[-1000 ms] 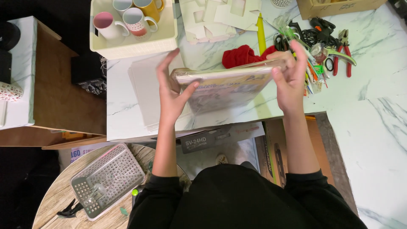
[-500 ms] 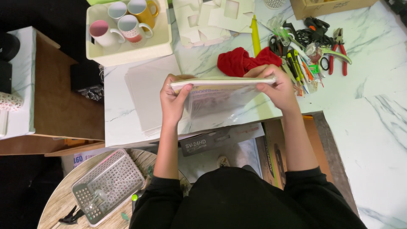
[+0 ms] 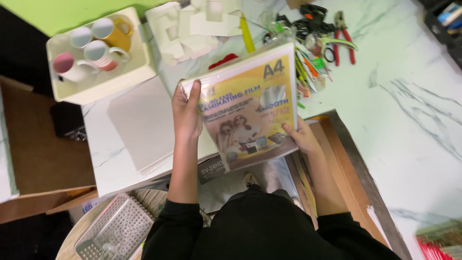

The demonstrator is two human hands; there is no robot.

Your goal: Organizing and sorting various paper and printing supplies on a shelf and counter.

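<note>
Since there was only the head view, we judged from it that we were at the step of holding up a film pack [image 3: 248, 103] at frame centre, above the table [image 3: 414, 115]; any next move called for a firm two-sided grip. Our left hand [image 3: 186, 113] clasped its left edge, fingers curled. Our right hand [image 3: 299, 137] pinched the lower right corner. Mugs [image 3: 91, 48] sat upper left.

Mug box [image 3: 139, 72] blocks left; tool pile [image 3: 317, 43] crowds right; marble tabletop [image 3: 409, 96] free.
</note>
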